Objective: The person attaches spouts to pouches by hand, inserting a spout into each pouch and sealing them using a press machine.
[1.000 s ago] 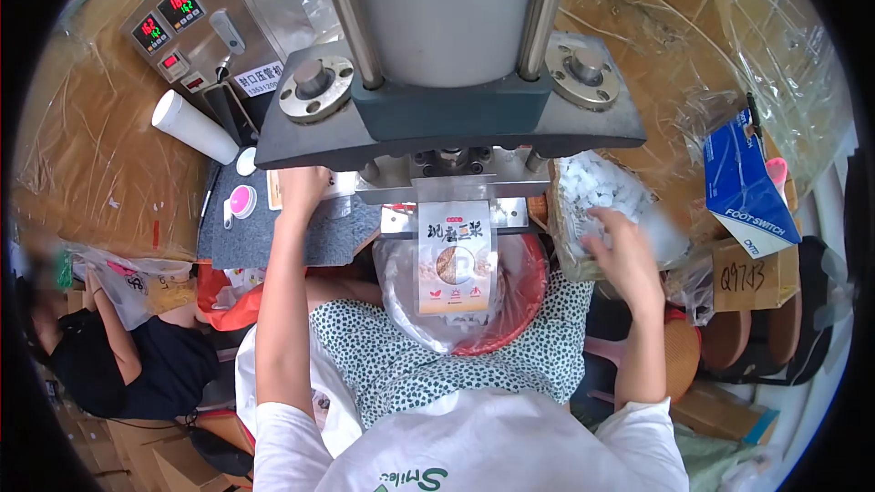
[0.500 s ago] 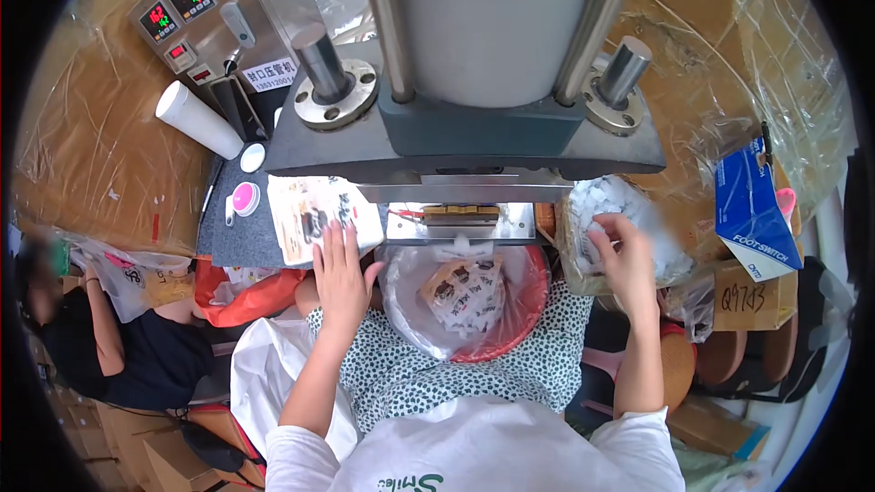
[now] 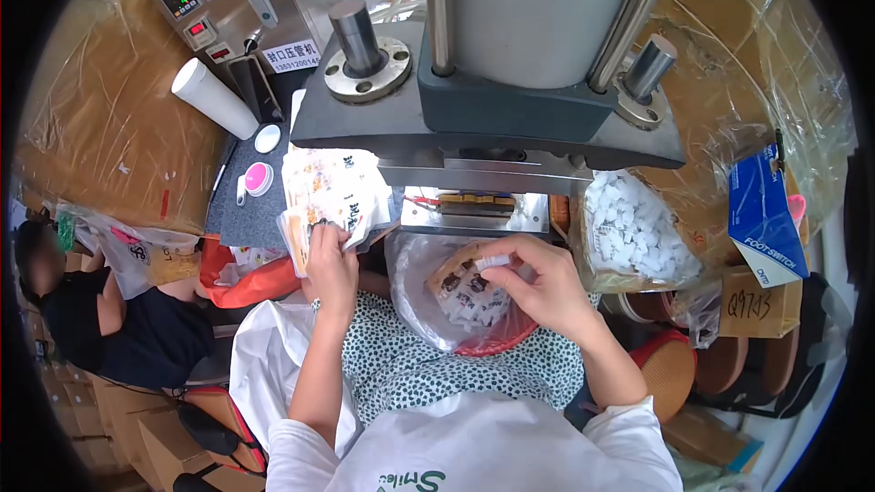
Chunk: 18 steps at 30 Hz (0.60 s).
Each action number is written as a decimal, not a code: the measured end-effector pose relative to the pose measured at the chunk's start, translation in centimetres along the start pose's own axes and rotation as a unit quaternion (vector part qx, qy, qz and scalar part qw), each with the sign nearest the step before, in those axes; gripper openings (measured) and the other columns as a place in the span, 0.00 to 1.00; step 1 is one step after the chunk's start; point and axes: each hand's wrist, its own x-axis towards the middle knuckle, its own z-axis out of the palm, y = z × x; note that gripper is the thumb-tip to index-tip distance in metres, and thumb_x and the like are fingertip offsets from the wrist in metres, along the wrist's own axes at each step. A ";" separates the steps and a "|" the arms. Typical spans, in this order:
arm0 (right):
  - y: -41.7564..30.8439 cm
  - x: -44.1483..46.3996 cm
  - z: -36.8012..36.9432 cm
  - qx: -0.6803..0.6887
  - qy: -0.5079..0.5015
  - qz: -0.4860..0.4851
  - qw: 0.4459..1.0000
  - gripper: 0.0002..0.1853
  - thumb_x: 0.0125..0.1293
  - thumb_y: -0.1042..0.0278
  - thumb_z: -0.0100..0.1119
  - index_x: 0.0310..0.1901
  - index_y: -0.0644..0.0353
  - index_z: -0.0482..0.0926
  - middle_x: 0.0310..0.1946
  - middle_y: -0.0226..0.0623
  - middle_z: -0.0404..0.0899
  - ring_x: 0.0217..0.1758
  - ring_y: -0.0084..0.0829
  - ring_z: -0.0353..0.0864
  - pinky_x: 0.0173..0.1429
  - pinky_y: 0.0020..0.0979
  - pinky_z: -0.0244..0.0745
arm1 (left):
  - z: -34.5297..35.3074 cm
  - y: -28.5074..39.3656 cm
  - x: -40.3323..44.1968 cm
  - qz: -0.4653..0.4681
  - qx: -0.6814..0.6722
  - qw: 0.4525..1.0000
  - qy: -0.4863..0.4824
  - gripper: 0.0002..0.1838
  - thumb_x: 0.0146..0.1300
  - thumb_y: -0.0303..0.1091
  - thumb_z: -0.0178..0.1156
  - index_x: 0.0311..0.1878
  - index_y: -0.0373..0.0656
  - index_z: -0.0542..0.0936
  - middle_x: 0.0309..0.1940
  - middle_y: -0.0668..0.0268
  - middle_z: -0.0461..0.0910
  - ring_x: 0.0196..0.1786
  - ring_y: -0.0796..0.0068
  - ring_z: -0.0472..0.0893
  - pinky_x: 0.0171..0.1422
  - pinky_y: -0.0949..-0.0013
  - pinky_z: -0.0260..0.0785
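My left hand (image 3: 332, 266) is closed at the near edge of a stack of printed pouches (image 3: 333, 187), fingertips pinching the edge of a pouch. My right hand (image 3: 547, 293) holds a small white plastic piece (image 3: 493, 261) between thumb and fingers. It hovers over a red bin lined with clear plastic (image 3: 415, 310), in which printed pouches (image 3: 469, 296) lie. Behind it stands a press machine (image 3: 519, 109) with a metal plate and brass-coloured bar (image 3: 477, 205) under its head. On the right, a plastic-lined container (image 3: 588, 260) holds many small white pieces (image 3: 633, 228).
A control box (image 3: 228, 0) with lit displays is at the back left. Near it are a white cup (image 3: 214, 98), a pink-topped round tin (image 3: 259, 179) and a white lid (image 3: 267, 138). A blue box (image 3: 764, 210) stands at right. Another person (image 3: 128, 328) sits at left.
My right hand has moved left from the container of white pieces to above the bin, now with one piece. My left hand, flat on the pouches before, now pinches at their near edge.
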 end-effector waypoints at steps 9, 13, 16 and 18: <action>1.4 -0.6 -1.3 0.022 0.039 0.070 0.997 0.13 0.63 0.72 0.68 0.48 0.64 0.82 0.35 0.40 0.86 0.36 0.28 0.85 0.41 0.29 0.79 | -1.5 -0.7 -2.0 0.059 -0.004 0.996 -0.063 0.20 0.52 0.15 0.61 0.51 0.37 0.81 0.47 0.55 0.82 0.51 0.53 0.82 0.57 0.59 0.74; 1.2 -0.2 0.3 0.027 0.015 0.040 0.999 0.13 0.62 0.71 0.68 0.47 0.63 0.83 0.34 0.40 0.85 0.34 0.29 0.85 0.39 0.30 0.78 | -1.4 0.5 -1.7 0.039 -0.021 0.999 -0.027 0.21 0.51 0.12 0.57 0.49 0.37 0.82 0.45 0.56 0.83 0.49 0.54 0.82 0.57 0.59 0.74; 0.9 0.3 1.8 -0.028 0.038 -0.054 0.997 0.12 0.61 0.71 0.69 0.45 0.62 0.82 0.34 0.40 0.85 0.35 0.35 0.84 0.38 0.33 0.78 | -2.4 2.7 -2.2 0.069 -0.022 0.996 -0.054 0.23 0.48 0.11 0.56 0.49 0.37 0.82 0.43 0.54 0.83 0.48 0.53 0.82 0.54 0.58 0.74; 0.9 0.7 2.6 -0.099 0.055 -0.148 0.982 0.09 0.58 0.71 0.68 0.40 0.60 0.82 0.36 0.37 0.84 0.37 0.40 0.82 0.44 0.38 0.75 | -3.3 4.8 -2.5 0.103 -0.020 0.993 -0.059 0.23 0.46 0.11 0.57 0.48 0.38 0.82 0.41 0.55 0.82 0.46 0.53 0.83 0.51 0.58 0.75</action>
